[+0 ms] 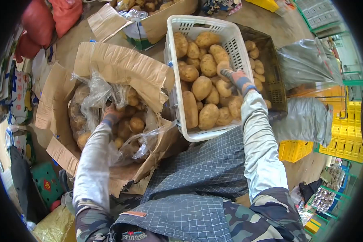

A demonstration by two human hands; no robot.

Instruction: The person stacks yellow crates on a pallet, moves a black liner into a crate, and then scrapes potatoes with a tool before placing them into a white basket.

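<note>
On the left, an open cardboard box [121, 60] lined with clear plastic holds potatoes [137, 125]. My left hand [112, 114] reaches down into it among the potatoes and plastic; its fingertips are hidden. To the right stands a white plastic crate [177, 80] filled with potatoes [208, 116]. Over the crate's right side, my right hand [238, 79] is closed on a potato [223, 67]. A dark crate [279, 80] with more potatoes sits directly right of the white one, partly behind my right arm.
Behind are another cardboard box [165, 24] of potatoes and red sacks [38, 22]. Grey plastic bags [308, 62] lie at the right, near yellow crates [295, 150]. A green box [45, 183] stands at the lower left.
</note>
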